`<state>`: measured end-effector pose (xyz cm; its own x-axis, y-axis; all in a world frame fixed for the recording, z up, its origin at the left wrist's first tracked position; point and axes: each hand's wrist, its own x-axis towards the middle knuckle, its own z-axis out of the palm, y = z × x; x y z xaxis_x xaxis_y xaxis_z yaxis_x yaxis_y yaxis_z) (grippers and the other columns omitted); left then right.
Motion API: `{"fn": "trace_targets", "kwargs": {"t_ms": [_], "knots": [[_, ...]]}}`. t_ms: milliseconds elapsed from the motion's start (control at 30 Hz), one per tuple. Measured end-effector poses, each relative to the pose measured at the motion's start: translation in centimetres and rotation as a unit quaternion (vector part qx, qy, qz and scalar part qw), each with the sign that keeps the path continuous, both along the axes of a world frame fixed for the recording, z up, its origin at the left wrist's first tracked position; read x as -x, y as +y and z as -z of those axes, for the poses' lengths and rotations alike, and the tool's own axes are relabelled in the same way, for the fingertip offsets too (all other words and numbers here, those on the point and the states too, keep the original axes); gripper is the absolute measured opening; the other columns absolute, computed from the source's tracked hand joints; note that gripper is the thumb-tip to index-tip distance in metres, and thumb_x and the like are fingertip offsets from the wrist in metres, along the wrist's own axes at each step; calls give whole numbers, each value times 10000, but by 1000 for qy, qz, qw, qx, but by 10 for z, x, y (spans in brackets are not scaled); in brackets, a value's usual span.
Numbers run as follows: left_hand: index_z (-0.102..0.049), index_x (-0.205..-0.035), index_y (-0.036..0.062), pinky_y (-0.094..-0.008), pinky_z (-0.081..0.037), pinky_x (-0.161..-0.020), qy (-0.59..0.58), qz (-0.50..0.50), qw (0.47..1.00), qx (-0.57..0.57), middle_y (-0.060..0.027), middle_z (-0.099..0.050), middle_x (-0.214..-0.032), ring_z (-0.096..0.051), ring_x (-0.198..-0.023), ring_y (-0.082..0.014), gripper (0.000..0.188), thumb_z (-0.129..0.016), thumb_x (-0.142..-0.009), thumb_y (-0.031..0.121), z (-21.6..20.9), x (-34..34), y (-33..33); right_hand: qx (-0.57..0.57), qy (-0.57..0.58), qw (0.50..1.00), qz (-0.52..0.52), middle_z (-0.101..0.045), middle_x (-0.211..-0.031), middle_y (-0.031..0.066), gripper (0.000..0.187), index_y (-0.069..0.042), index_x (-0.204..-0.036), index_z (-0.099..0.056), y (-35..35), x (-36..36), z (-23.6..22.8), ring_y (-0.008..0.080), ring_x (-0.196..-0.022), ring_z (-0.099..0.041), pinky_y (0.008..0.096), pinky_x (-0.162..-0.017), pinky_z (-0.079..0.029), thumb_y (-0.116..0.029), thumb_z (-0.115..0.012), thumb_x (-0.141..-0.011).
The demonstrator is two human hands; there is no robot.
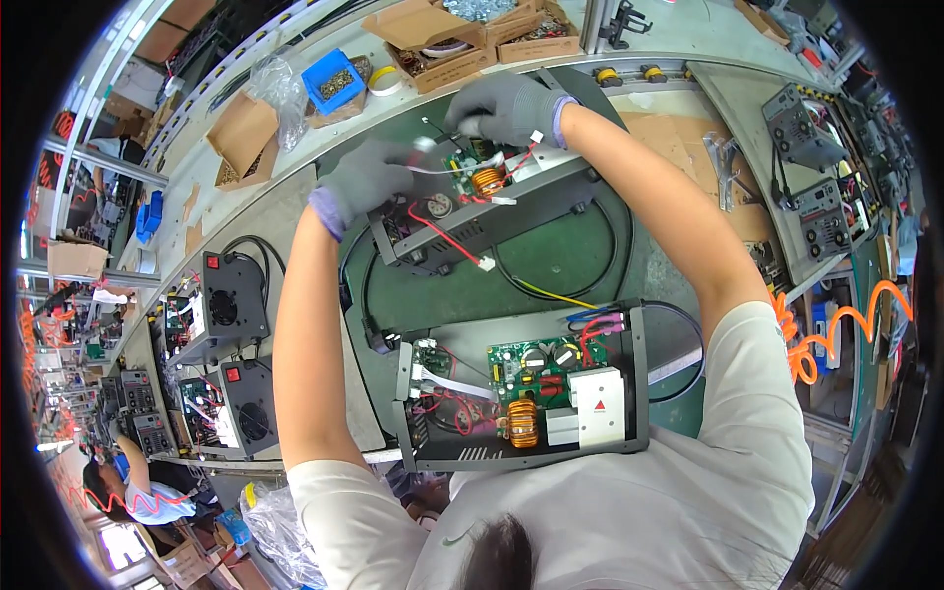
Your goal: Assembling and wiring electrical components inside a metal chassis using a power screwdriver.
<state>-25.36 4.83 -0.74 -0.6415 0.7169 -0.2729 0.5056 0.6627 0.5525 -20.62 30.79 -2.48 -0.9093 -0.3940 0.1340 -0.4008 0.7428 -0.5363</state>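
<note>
My left hand, in a grey glove and blurred, is at the left end of the far black metal housing. Its fingers close on the end of a white cable, beside a blurred white plug. My gloved right hand is over the housing's far side, its fingers curled round something I cannot make out. Between the hands show a green circuit board and a copper-wound coil. A red wire with a white connector hangs over the housing's near wall.
Nearest me lies a second open housing with boards and wiring. Fan-fitted units stand at left, more units at right. Behind are a blue bin of small parts and cardboard boxes. An orange coiled hose hangs at right.
</note>
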Motion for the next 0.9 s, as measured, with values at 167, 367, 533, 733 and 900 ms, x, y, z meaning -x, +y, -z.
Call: {"fn": "trace_targets", "kwargs": {"t_ms": [167, 367, 533, 733, 900], "knots": [[-673, -1032, -9, -286, -465, -735, -237, -11, 859, -454, -33, -558, -786, -542, -778, -148, 380, -621, -756, 246, 32, 3, -41, 225, -204, 901, -309, -699, -1153, 148, 251, -37, -1068, -755, 0, 9, 3, 259, -1107, -637, 395, -992, -487, -122, -641, -861], [-654, -1076, -31, -268, -449, -734, -207, -129, 842, -481, -45, -580, -821, -530, -768, -148, 387, -574, -781, 207, 36, -24, -26, 112, -191, 870, -440, -678, -1189, 167, 264, -34, -1040, -759, -18, 2, -9, 275, -1148, -613, 418, -993, -473, -177, -713, -823], [-653, -1099, -33, -262, -448, -730, -186, -128, 841, -491, -39, -591, -840, -543, -777, -128, 378, -569, -838, 226, 42, -29, -27, 252, -240, 905, -246, -734, -853, 45, 229, -10, -1046, -742, -31, 1, -3, 127, -811, -659, 294, -771, -540, -149, -768, -866], [-665, -1169, 0, -265, -498, -705, -40, -206, 860, -465, -28, -666, -913, -612, -804, -108, 405, -698, -951, 340, 41, -40, -14, 205, -175, 960, -80, -738, -827, 5, 253, -71, -1021, -776, -51, 8, 6, 113, -742, -622, 320, -714, -515, -297, -761, -910], [-662, -1122, 24, -266, -515, -698, -8, -257, 877, -405, -49, -699, -932, -651, -787, -119, 299, -669, -979, 286, 48, -42, -15, 207, -182, 961, -30, -728, -809, -2, 278, -92, -972, -780, -58, 14, 13, 102, -741, -612, 303, -733, -509, -361, -744, -912]]}}
